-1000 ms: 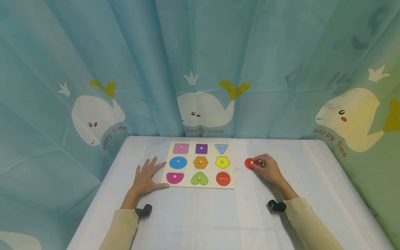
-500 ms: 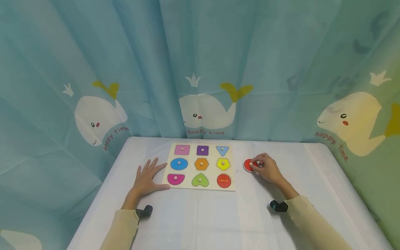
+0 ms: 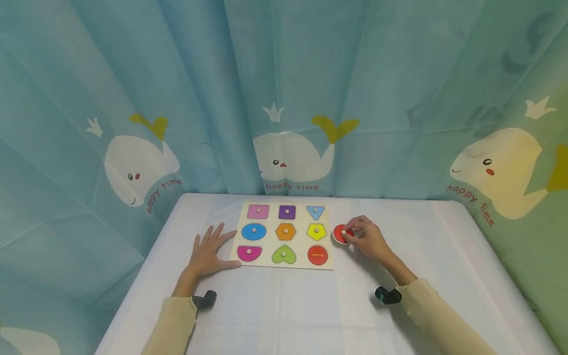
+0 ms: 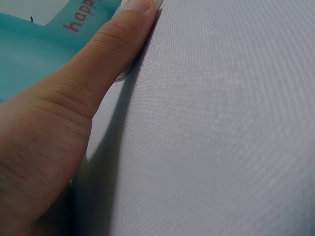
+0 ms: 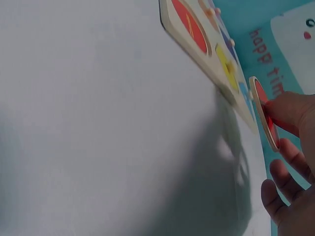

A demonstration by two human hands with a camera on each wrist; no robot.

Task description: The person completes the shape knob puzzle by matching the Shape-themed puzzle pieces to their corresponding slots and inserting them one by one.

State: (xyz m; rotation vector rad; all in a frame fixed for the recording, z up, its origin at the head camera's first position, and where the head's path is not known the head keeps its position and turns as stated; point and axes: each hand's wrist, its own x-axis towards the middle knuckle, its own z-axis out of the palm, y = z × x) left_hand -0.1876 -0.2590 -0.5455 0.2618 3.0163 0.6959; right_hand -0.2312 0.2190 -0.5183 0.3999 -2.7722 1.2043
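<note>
A cream shape puzzle board [image 3: 268,241] lies on the table, with knobbed pieces in its slots. Its lower right slot [image 3: 317,255] is a bare red circle with printed lettering. By its small knob, my right hand [image 3: 369,239] pinches a round red puzzle piece [image 3: 339,236] just right of the board. In the right wrist view the red piece [image 5: 263,110] is lifted and tilted on edge, its shadow on the cloth below. My left hand [image 3: 206,254] is spread flat, thumb and index finger touching the board's left edge; the left wrist view shows its thumb [image 4: 93,64] at the board's corner.
A white cloth [image 3: 284,310] covers the table. Behind it hangs a blue-green curtain [image 3: 293,64] with whale prints, close to the table's far edge. Both wrists carry a small black camera, such as the right one [image 3: 388,296].
My right hand has raised the round red piece off the table and carried it left, closer to the board. The left hand stays in place at the board's edge.
</note>
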